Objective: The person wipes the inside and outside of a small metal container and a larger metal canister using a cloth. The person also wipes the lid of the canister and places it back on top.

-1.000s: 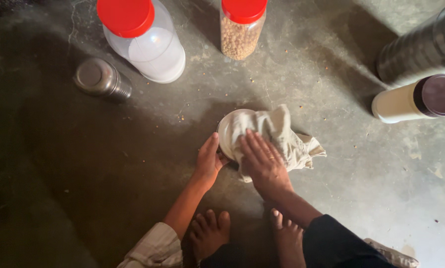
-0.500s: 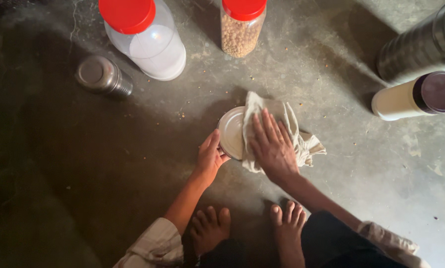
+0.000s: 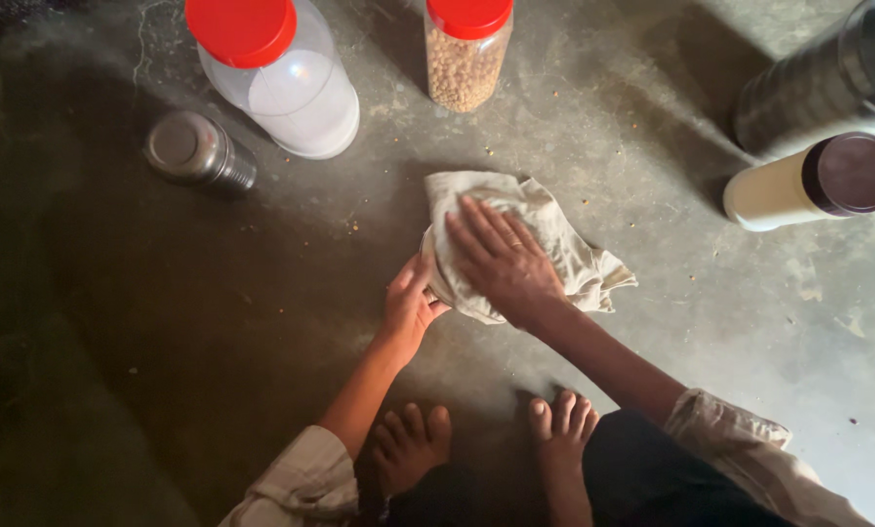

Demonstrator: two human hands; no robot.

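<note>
A round pale lid or plate [image 3: 435, 281] lies on the concrete floor, almost wholly covered by a crumpled beige cloth [image 3: 564, 244]. My right hand [image 3: 501, 259] presses flat on the cloth with fingers spread. My left hand [image 3: 410, 304] grips the lid's left rim, thumb and fingers around the edge. My two bare feet [image 3: 413, 444] rest just below the hands.
Behind stand a large clear jar with a red cap [image 3: 276, 78], a jar of chickpeas with a red cap [image 3: 465, 59], and a small steel tin [image 3: 195, 151]. At right lie a dark cylindrical container [image 3: 818, 83] and a cream jar with a brown lid [image 3: 808, 185].
My right hand has swept the cloth leftward and up over the lid, covering the part that was bare half a second ago. My left hand stays on the rim.
</note>
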